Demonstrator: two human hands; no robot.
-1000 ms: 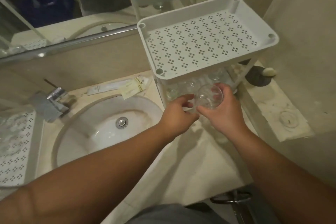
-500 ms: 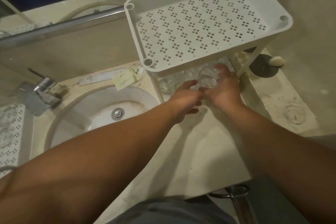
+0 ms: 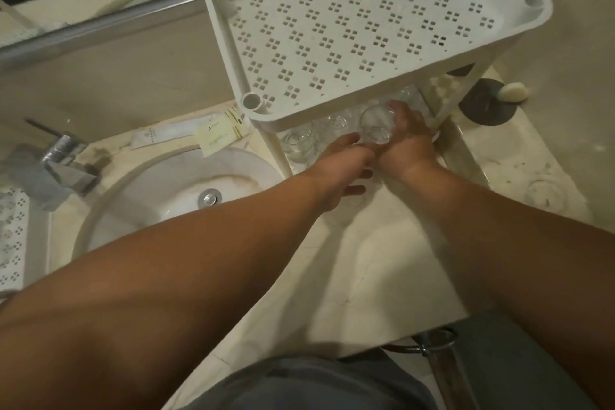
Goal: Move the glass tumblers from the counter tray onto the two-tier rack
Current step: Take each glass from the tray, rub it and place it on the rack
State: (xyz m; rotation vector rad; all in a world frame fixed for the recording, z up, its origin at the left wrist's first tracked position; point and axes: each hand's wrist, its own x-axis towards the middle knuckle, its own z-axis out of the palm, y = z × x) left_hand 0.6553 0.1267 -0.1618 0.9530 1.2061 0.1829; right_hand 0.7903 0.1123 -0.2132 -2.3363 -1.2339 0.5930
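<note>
Right hand [image 3: 407,143] is wrapped around the side wall of a clear glass tumbler [image 3: 376,125], fingers curled on its far side, thumb near; the glass sits at the front of the lower tier, under the upper shelf of the white rack [image 3: 366,27]. Whether its base rests on the tier cannot be told. Left hand [image 3: 342,165] is half open, holds nothing, fingertips just beside the tumbler's left wall. More tumblers [image 3: 298,143] stand further left of the left hand on the same tier. Judgement: rigid, smooth, probably slippery, fragile against neighbouring glass; moderate weight. Best held around mid-wall, not by the rim. Risk: knocking adjacent glasses or the shelf edge above.
</note>
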